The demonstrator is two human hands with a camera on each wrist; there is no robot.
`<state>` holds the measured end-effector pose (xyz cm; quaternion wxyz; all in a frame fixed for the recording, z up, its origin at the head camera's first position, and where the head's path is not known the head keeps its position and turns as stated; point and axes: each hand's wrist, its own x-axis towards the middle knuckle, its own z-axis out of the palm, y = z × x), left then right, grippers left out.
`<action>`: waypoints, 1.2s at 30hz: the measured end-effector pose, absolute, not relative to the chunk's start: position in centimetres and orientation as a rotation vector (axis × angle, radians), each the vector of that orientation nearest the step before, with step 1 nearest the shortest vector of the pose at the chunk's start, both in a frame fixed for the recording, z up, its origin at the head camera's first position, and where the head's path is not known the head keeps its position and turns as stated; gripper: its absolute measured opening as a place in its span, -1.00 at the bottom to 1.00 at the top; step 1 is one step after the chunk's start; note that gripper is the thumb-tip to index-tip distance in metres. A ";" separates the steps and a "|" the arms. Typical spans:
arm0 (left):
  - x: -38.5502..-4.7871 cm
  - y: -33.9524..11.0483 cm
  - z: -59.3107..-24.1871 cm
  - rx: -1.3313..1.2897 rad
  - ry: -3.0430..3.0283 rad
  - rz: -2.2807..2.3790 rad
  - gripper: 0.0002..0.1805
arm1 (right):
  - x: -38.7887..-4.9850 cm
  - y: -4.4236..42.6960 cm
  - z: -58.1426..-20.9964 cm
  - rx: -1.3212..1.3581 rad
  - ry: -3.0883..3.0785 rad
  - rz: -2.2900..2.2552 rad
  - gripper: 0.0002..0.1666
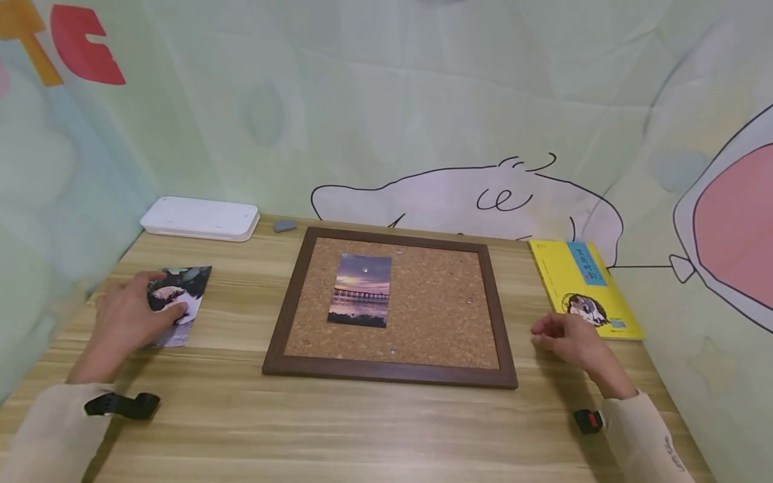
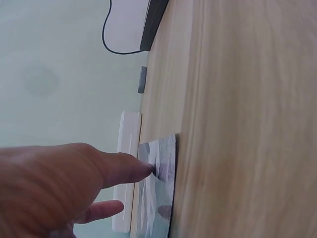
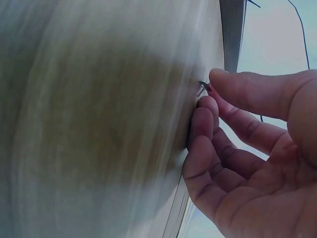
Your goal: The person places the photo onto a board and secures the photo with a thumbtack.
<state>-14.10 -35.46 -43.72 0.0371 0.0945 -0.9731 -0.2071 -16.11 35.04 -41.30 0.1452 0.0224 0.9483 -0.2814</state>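
Observation:
A photo of a dark and white subject [image 1: 190, 295] lies at the left of the table under my left hand [image 1: 129, 312]. In the left wrist view the thumb [image 2: 130, 167] rests on that photo [image 2: 166, 173], with another finger held apart from it. My right hand [image 1: 570, 342] is low beside the framed cork board [image 1: 443, 315]. The right wrist view shows its thumb and fingers [image 3: 247, 144] round a small shiny pin [image 3: 202, 86], near the tabletop. A sunset pier photo [image 1: 360, 295] hangs on the board's left half, a pin [image 1: 365, 270] near its top.
Several clear pins, one [image 1: 469, 302] at the right, are in the cork. A yellow book [image 1: 568, 275] lies beyond my right hand. At the back left are a white case [image 1: 200, 218] and a small grey block [image 1: 284, 226]. A printed curtain [image 1: 386, 121] borders the table.

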 end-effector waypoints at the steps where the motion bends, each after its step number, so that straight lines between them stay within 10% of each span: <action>1: -14.1 -35.5 -43.8 0.295 -2.990 -0.635 -0.22 | -16.1 35.1 -41.3 0.051 2.742 -0.810 -0.80; 36: -13.8 -36.4 -43.2 0.445 -2.998 -0.770 -0.21 | -15.5 34.1 -41.3 -0.038 2.900 -0.698 -0.74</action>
